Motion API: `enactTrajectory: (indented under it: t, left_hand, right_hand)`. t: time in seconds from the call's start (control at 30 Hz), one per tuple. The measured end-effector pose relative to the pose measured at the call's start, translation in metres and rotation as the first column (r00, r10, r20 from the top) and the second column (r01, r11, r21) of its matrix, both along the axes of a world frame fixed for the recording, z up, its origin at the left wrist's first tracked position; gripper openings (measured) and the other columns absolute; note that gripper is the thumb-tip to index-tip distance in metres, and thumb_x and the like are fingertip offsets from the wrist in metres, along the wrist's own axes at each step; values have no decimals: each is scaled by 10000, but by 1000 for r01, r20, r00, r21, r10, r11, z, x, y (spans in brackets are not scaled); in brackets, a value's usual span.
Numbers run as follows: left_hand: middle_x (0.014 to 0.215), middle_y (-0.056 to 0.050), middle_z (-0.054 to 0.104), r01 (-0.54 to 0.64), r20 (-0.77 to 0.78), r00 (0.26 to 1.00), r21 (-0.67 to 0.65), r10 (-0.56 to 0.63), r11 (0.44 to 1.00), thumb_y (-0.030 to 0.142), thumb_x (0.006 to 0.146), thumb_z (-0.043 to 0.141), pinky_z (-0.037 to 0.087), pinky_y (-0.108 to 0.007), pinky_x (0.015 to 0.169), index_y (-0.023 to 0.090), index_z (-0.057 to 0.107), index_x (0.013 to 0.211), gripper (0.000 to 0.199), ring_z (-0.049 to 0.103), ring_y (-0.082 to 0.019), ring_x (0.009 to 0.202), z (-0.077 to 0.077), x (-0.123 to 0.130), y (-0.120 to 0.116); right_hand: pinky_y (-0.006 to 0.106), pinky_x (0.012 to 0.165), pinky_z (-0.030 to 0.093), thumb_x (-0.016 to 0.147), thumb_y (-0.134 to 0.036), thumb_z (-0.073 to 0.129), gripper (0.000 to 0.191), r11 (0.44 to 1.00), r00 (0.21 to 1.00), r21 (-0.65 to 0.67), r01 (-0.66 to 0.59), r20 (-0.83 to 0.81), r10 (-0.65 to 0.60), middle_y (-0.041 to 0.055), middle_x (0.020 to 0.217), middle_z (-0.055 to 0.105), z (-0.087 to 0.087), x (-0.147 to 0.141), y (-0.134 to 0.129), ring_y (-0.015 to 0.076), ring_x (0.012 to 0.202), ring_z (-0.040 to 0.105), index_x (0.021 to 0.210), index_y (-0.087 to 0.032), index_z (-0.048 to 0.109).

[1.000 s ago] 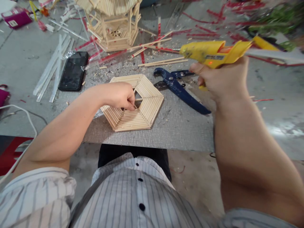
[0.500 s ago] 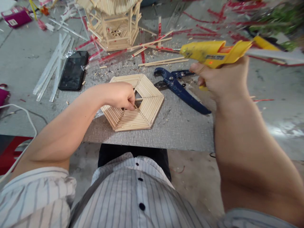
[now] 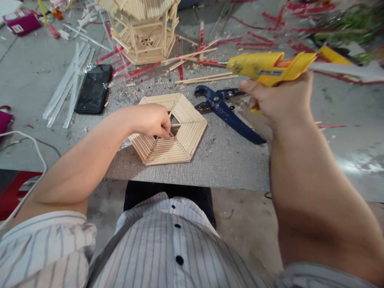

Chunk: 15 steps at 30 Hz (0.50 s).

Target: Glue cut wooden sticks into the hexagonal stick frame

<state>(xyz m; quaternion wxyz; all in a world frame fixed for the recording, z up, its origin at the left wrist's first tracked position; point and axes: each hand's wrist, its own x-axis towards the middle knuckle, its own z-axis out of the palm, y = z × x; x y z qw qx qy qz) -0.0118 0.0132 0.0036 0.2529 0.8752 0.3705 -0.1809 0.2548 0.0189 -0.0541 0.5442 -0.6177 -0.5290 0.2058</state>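
A flat hexagonal panel of pale wooden sticks [image 3: 192, 136] lies near the table's front edge, with openings at its middle. Over those openings is my left hand [image 3: 157, 121], its fingers pinched together at the inner end of a stick row; whether a small stick is between the fingertips is hidden. My right hand [image 3: 270, 94] is wrapped round the handle of a yellow glue gun [image 3: 255, 66], held above the table with its nozzle pointing left. Blue-handled cutters [image 3: 231, 116] lie between the panel and my right hand.
Behind the panel stands a wooden stick model [image 3: 147, 36]. A black phone [image 3: 93, 89] and clear glue sticks [image 3: 67, 84] lie to the left. Loose sticks [image 3: 207, 78] and red-striped plastic strips [image 3: 144, 71] are scattered behind the cutters. A white cable [image 3: 36, 146] runs at far left.
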Motion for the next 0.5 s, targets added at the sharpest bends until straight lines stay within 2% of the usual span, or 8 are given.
enactTrajectory:
  t: [0.13, 0.5]
  left_hand:
    - [701, -6, 697, -3, 3, 1000, -10, 3, 1000, 344, 757, 592, 326, -234, 604, 170, 742, 821, 238, 535, -100, 608, 1, 0, 0]
    - [745, 6, 713, -43, 16, 999, -15, 44, 999, 350, 752, 609, 340, -224, 636, 191, 744, 840, 226, 565, -99, 652, -1, -3, -2]
  right_hand:
    - [225, 295, 305, 473, -434, 856, 424, 1000, 1000, 5, -18, 3, 18, -49, 504, 502, 0, 1, 0, 42, 340, 406, 611, -156, 567]
    - [234, 301, 311, 415, -500, 855, 476, 999, 999, -38, 32, 16, -32, -56, 482, 495, 3, -2, 0, 53, 330, 409, 576, -177, 544]
